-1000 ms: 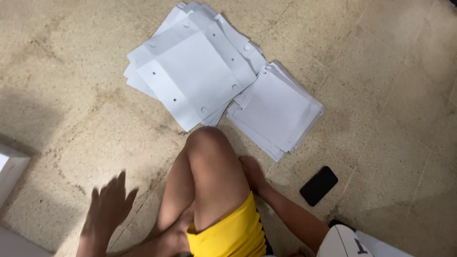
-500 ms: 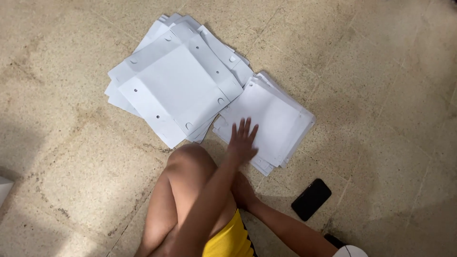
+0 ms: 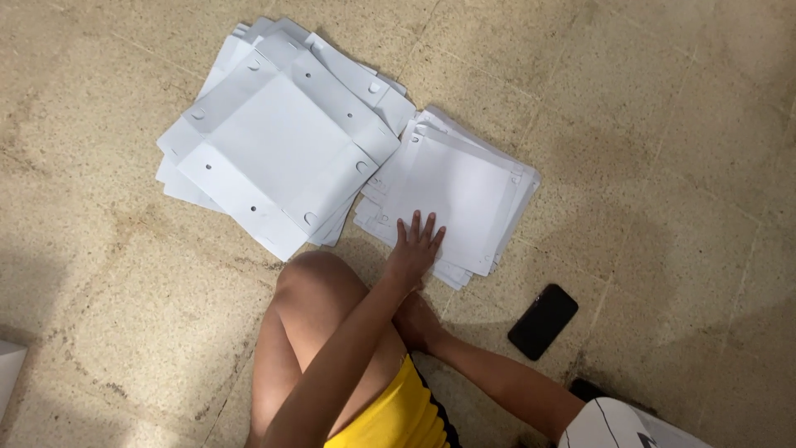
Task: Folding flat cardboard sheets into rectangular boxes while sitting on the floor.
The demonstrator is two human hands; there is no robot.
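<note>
I sit on the floor with one bare knee (image 3: 319, 286) raised. My left hand (image 3: 414, 245) reaches across that knee and lies flat, fingers spread, on the near edge of the top sheet of the right stack of white card sheets (image 3: 460, 187). It grips nothing. My right hand (image 3: 417, 322) rests palm down on the floor beside the knee, partly hidden under my left forearm. A larger stack of flat white sheets with folded flaps and small holes (image 3: 278, 137) lies to the left, overlapping the right stack's edge.
A black phone (image 3: 543, 321) lies face down on the speckled stone floor (image 3: 663, 166), right of my right forearm. A white object's corner (image 3: 10, 373) shows at the lower left edge. Tile joints cross the floor.
My left hand swung from low at the left, over the knee, onto the right stack, and has since slid a little nearer. My right hand stayed on the floor.
</note>
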